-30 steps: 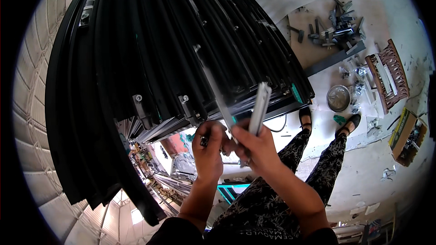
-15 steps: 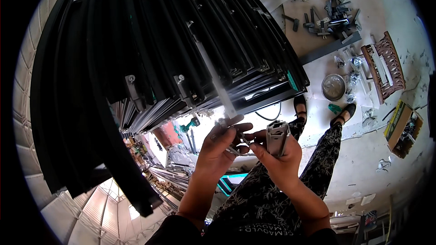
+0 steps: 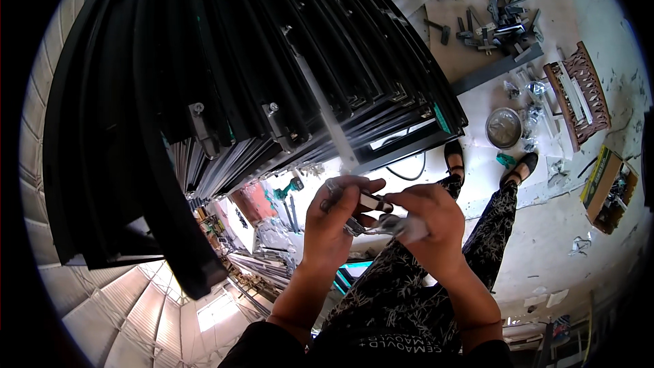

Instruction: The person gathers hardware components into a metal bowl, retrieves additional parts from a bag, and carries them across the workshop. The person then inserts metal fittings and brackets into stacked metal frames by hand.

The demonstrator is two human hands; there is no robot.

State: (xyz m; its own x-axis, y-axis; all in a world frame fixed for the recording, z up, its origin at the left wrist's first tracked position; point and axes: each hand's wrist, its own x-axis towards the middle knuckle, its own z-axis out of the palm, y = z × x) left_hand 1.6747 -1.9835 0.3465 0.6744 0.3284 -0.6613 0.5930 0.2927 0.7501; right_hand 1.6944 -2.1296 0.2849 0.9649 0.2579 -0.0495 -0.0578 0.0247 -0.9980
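Observation:
My left hand [image 3: 332,215] is closed around a small silver metal fitting [image 3: 353,225], part of it hidden by the fingers. Between the two hands a short pale, dark-ended piece [image 3: 371,202] sticks out from the left fingers toward the right fingertips. My right hand [image 3: 430,221] grips a grey metal profile piece [image 3: 402,227], smeared by motion and partly under the palm. Both hands are close together above my lap. Whether the two metal pieces touch, I cannot tell. Just beyond the hands rises a stack of long black profiles [image 3: 272,48].
A green power tool [image 3: 289,188] lies beyond my left hand. On the floor are a metal bowl [image 3: 503,128], a brown lattice piece [image 3: 581,95], a cardboard box of parts [image 3: 608,191] and a heap of dark metal fittings [image 3: 501,27]. One black profile [image 3: 174,245] juts low on the left.
My right hand has turned over, swinging its profile piece from upright to low between the hands. The pale, dark-ended piece now shows at the left fingers.

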